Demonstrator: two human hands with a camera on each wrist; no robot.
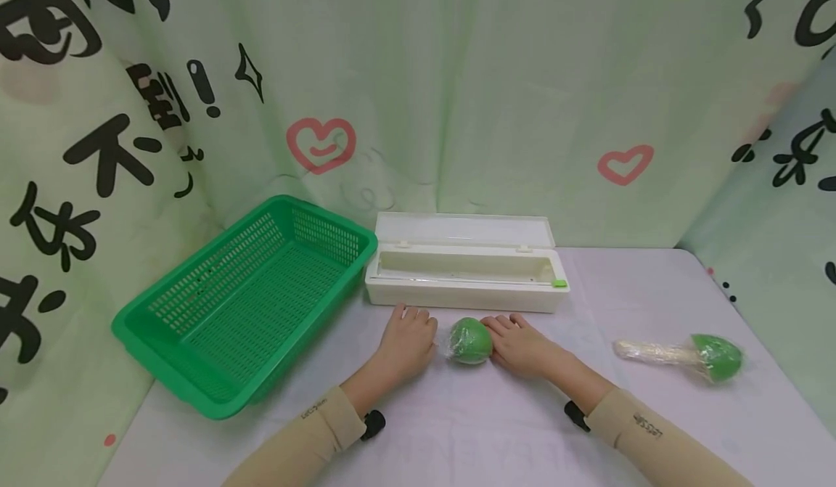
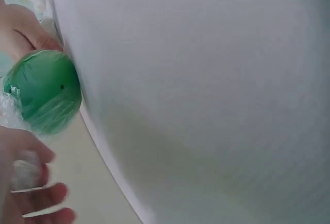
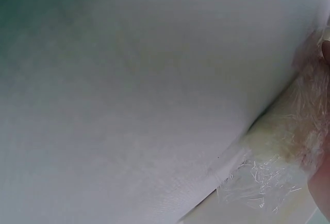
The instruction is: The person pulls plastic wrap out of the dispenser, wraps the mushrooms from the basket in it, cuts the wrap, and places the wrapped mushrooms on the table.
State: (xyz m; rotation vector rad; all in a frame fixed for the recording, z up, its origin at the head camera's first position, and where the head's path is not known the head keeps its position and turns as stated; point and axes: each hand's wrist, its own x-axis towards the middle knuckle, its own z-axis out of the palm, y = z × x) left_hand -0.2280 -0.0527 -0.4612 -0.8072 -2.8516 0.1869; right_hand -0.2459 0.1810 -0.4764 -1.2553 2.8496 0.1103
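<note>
A round green head (image 1: 470,340) wrapped in clear plastic film sits between both hands, in front of the white box. From its right side my right hand (image 1: 519,345) holds it, the thumb against the green surface in the left wrist view. My left hand (image 1: 406,342) is at its left, with fingers curled round a whitish crumpled bit of film (image 2: 27,171). In the right wrist view, wrinkled clear film (image 3: 263,180) spreads beside the right fingers (image 3: 320,183). Whether a handle lies behind the green head cannot be told.
Behind the hands stands a long white film dispenser box (image 1: 466,297), lid raised, with a green slider (image 1: 559,283). A green plastic basket (image 1: 244,393) stands at left. To the right lies another film-wrapped object (image 1: 717,358) with a green head and pale handle. Printed curtains surround the table (image 1: 496,436).
</note>
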